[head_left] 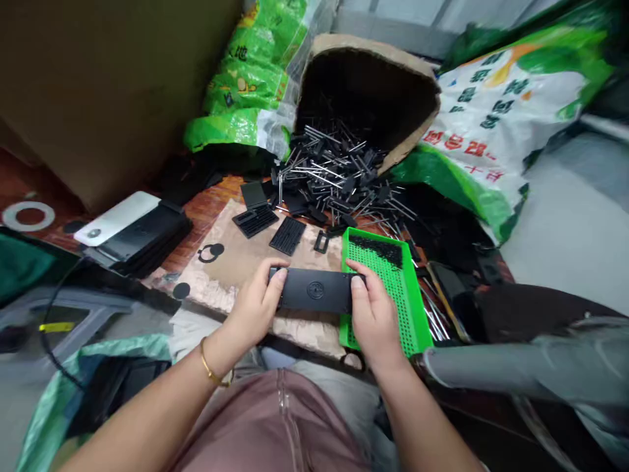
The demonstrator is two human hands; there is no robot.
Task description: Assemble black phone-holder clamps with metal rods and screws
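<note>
Both my hands hold a flat black plastic plate (314,290) with a round embossed mark, gripping its short ends. My left hand (254,305) pinches the left end against a sheet of brown cardboard (240,262). My right hand (373,309) holds the right end above a bright green perforated plastic tray (393,278). A strip of small black parts (378,250) lies at the tray's far end. Two black ribbed plates (287,235) rest on the cardboard just beyond my hands. A heap of black parts with metal pins (334,172) lies farther ahead.
The heap spills from a tipped cardboard drum (368,85) between green-printed woven sacks (511,111). A brown carton (98,85) stands at the left, beside stacked black plates with a white cover (118,219). A grey-clad leg (521,360) lies at the right.
</note>
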